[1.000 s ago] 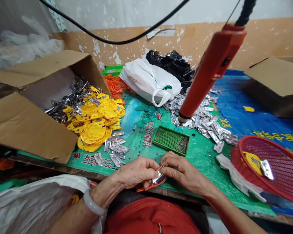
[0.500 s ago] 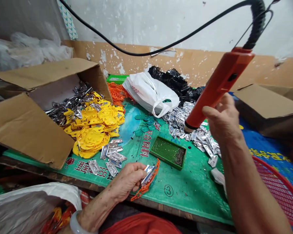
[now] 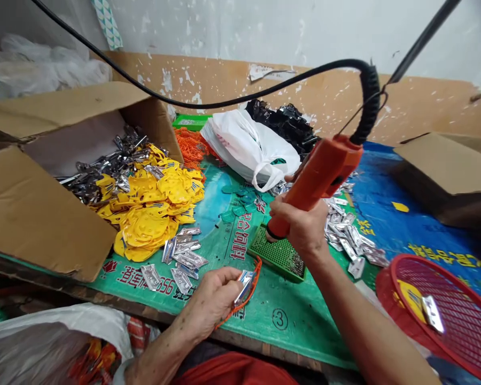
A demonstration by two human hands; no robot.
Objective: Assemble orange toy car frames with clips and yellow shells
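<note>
My left hand (image 3: 218, 299) is closed on a small shiny metal plate (image 3: 245, 286), with an orange plastic piece (image 3: 257, 272) along its right side, near the table's front edge. My right hand (image 3: 304, 222) wraps round a red electric screwdriver (image 3: 316, 182) that hangs from a black cable. The tool slants down to the left, its tip over the green perforated tray (image 3: 266, 254). Small screws (image 3: 297, 264) lie in the tray's right end. Whether the tip touches the tray I cannot tell.
Yellow pieces (image 3: 152, 214) spill from a cardboard box (image 3: 44, 208) on the left. A white bag (image 3: 248, 147) lies behind the tray. Metal plates (image 3: 350, 240) are scattered right of my right hand, near a red basket (image 3: 393, 278). Another box (image 3: 449, 166) stands at the right.
My right hand has brought the red screwdriver left and down, from over the metal plates to over the green tray. My left hand keeps its hold, and the view has shifted slightly.
</note>
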